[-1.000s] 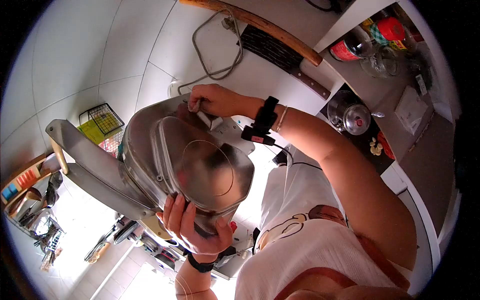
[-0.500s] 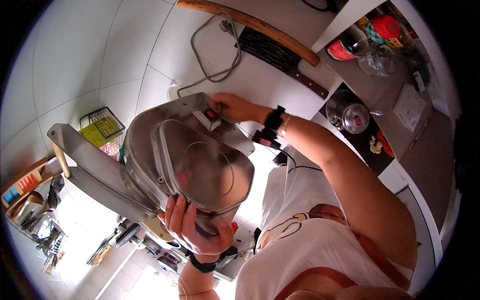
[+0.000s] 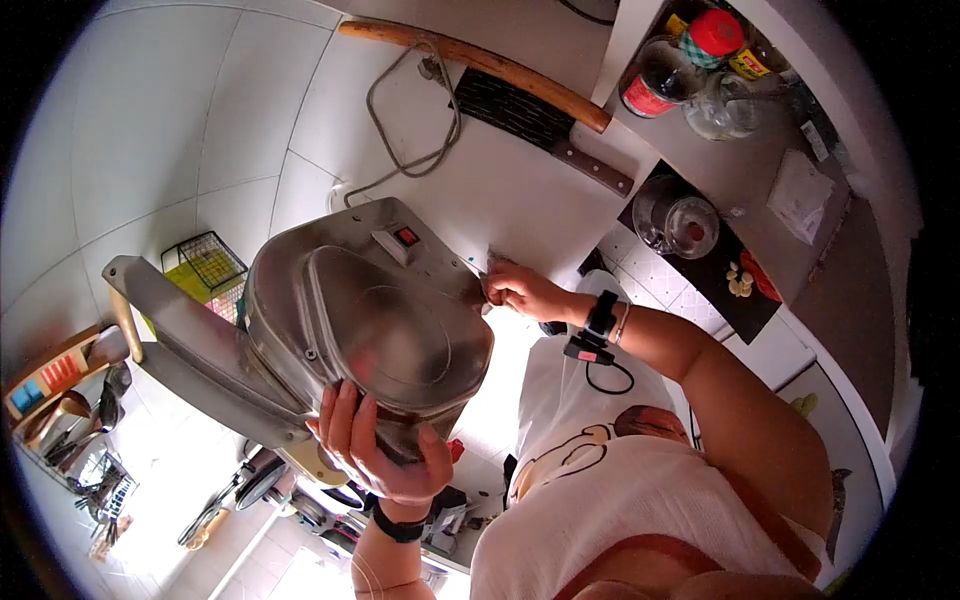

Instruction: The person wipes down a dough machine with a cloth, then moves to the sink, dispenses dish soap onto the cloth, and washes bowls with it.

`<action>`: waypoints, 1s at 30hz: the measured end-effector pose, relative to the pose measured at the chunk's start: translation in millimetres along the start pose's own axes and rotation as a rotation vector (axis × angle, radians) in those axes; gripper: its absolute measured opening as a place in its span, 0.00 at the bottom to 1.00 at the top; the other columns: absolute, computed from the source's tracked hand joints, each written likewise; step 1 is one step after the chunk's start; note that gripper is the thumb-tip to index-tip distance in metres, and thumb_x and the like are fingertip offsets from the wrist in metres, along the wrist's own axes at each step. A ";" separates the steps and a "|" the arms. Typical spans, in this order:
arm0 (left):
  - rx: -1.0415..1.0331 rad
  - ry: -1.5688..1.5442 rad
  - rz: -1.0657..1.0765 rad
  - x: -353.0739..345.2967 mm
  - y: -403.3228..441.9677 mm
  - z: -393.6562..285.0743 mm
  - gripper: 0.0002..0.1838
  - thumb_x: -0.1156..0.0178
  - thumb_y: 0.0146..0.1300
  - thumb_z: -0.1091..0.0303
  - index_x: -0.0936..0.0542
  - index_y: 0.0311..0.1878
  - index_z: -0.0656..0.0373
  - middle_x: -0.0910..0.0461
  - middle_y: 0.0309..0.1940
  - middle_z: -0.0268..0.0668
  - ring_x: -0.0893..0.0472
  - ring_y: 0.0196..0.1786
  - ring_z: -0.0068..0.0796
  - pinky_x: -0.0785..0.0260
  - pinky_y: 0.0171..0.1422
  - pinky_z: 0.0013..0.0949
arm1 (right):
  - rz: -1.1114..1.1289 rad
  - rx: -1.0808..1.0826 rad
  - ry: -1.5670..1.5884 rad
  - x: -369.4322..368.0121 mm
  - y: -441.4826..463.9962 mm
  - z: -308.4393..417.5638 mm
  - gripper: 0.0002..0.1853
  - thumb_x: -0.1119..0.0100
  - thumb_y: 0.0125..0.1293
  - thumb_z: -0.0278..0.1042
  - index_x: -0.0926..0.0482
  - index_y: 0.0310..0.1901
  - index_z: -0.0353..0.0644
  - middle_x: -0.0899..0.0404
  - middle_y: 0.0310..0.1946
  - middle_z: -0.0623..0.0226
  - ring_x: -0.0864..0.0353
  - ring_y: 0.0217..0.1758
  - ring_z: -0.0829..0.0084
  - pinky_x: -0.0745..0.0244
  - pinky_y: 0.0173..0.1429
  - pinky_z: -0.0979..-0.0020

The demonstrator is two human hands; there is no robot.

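A metal machine (image 3: 400, 340) with a rounded housing and a red rocker switch (image 3: 405, 236) fills the middle of the view, tilted. Its two long metal side plates (image 3: 200, 350) reach to the left, joined by a wooden bar (image 3: 125, 325). My left hand (image 3: 385, 445) grips the near lower end of the housing, fingers over its face and thumb apart. At the housing's right edge is my right hand (image 3: 525, 290), its fingers closed together. What they pinch there, perhaps a greyish scrap, is too small to make out.
A grey power cord (image 3: 410, 170) lies behind the machine. Beyond it are a knife (image 3: 590, 168), a wooden stick (image 3: 480, 70) and a glass-lidded pot (image 3: 690, 225). Jars (image 3: 660, 80) stand on the right shelf; a wire basket (image 3: 210, 262) is at left.
My right hand has left the switch area and moved down and right along the housing to its edge. My left hand keeps its grip; the whole view has shifted slightly.
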State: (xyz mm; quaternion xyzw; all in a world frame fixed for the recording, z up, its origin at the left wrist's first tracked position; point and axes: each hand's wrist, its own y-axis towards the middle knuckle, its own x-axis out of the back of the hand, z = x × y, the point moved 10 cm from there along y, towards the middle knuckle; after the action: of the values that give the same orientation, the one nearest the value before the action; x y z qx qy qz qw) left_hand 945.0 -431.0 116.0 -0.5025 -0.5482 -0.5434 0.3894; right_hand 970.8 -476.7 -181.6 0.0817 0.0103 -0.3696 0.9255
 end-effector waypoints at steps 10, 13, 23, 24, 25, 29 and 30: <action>-0.028 0.006 -0.108 6.3 3.8 -5.8 0.25 0.49 0.61 0.54 0.31 0.55 0.64 0.29 0.55 0.46 0.31 0.60 0.47 0.48 0.68 0.50 | -0.051 -0.263 0.711 -3.8 -5.4 65.1 0.08 0.58 0.51 0.13 0.31 0.27 0.39 0.41 0.38 0.69 0.38 0.29 0.80 0.39 0.28 0.80; -0.046 -0.045 -0.133 7.7 4.7 -5.5 0.25 0.49 0.61 0.55 0.30 0.55 0.64 0.28 0.54 0.46 0.31 0.60 0.47 0.47 0.68 0.50 | -0.002 -0.298 0.695 -14.2 -32.3 82.2 0.08 0.56 0.51 0.13 0.30 0.25 0.39 0.41 0.38 0.69 0.37 0.31 0.81 0.37 0.32 0.78; -0.113 -0.116 -0.188 12.4 3.4 -9.7 0.23 0.52 0.56 0.66 0.29 0.55 0.66 0.27 0.54 0.48 0.31 0.60 0.49 0.50 0.68 0.52 | -0.542 0.030 -0.047 3.8 -31.0 39.2 0.08 0.49 0.55 0.09 0.25 0.28 0.34 0.31 0.34 0.63 0.22 0.37 0.69 0.24 0.39 0.72; -0.140 -0.113 -0.191 11.9 2.3 -9.9 0.24 0.51 0.54 0.67 0.30 0.55 0.66 0.28 0.54 0.48 0.31 0.61 0.49 0.50 0.68 0.52 | -0.568 0.022 -0.082 4.1 -32.2 33.2 0.09 0.50 0.53 0.09 0.25 0.28 0.34 0.30 0.33 0.63 0.23 0.37 0.68 0.25 0.38 0.72; -0.166 -0.109 -0.198 11.5 1.8 -10.8 0.25 0.51 0.52 0.68 0.30 0.55 0.67 0.29 0.54 0.48 0.32 0.61 0.50 0.50 0.67 0.52 | -0.592 0.016 -0.117 6.4 -32.4 32.7 0.10 0.50 0.52 0.08 0.24 0.28 0.35 0.30 0.32 0.63 0.23 0.37 0.67 0.26 0.38 0.71; -0.169 -0.126 -0.235 15.3 0.7 -14.5 0.26 0.50 0.49 0.71 0.31 0.55 0.66 0.29 0.54 0.48 0.32 0.60 0.49 0.50 0.67 0.54 | -0.636 -0.090 -0.499 28.2 -50.7 16.2 0.12 0.50 0.45 0.11 0.22 0.27 0.39 0.26 0.29 0.60 0.26 0.36 0.59 0.30 0.40 0.63; -0.183 -0.137 -0.257 16.7 1.3 -15.5 0.26 0.50 0.49 0.71 0.31 0.55 0.66 0.29 0.54 0.48 0.32 0.60 0.49 0.50 0.67 0.54 | -0.650 -0.121 -0.445 37.7 -56.4 4.2 0.11 0.51 0.46 0.13 0.22 0.27 0.39 0.24 0.30 0.58 0.26 0.36 0.56 0.30 0.42 0.60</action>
State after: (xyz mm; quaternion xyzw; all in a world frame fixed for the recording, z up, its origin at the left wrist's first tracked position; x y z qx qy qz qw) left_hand 941.2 -444.3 134.1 -0.4975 -0.5816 -0.6007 0.2311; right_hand 959.4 -543.4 -188.6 -0.0625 -0.1432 -0.6506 0.7431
